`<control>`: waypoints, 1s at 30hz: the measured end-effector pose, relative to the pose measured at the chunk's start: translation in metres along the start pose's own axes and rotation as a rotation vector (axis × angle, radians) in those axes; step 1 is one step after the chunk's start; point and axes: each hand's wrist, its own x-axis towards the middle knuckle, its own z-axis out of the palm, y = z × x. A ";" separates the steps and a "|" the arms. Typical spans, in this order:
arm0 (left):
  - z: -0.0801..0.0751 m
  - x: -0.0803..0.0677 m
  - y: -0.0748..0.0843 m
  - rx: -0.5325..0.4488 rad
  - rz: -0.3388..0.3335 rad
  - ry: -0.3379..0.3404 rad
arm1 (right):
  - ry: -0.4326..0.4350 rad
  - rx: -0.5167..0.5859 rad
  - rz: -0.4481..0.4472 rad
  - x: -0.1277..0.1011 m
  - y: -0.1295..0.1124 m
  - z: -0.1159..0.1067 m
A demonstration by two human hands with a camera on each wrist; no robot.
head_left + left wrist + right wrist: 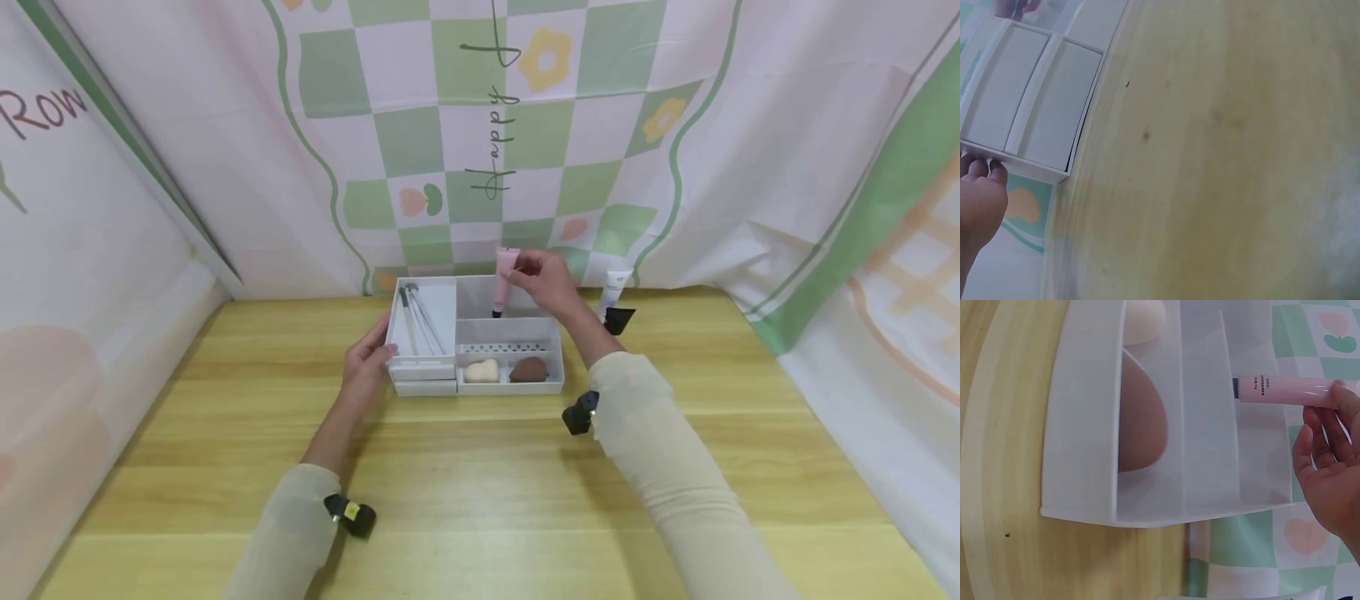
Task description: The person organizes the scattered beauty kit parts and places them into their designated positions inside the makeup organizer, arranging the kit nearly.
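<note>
My right hand (550, 282) pinches a pink squeeze tube (503, 275) near its flat end, with the dark cap pointing down. In the right wrist view the tube's cap end overlaps the back compartment of a white organizer box (1082, 419). My left hand (365, 360) holds the box at its left side, fingers at the wall and thumb by the top edge. Several makeup brushes (420, 321) lie in the box's left top tray. A cream sponge (482, 372) and a brown sponge (528, 370) sit in its front compartments. Two drawer fronts (1054, 106) show below the tray.
A white squeeze tube (614, 286) stands to the right of the box, with a black angular item (619, 320) beside it. The wooden table (465, 483) extends to a patterned curtain (405, 142) behind the box.
</note>
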 end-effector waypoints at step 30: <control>-0.001 0.001 0.000 0.024 -0.006 -0.003 | -0.093 -0.061 0.012 -0.006 0.019 0.015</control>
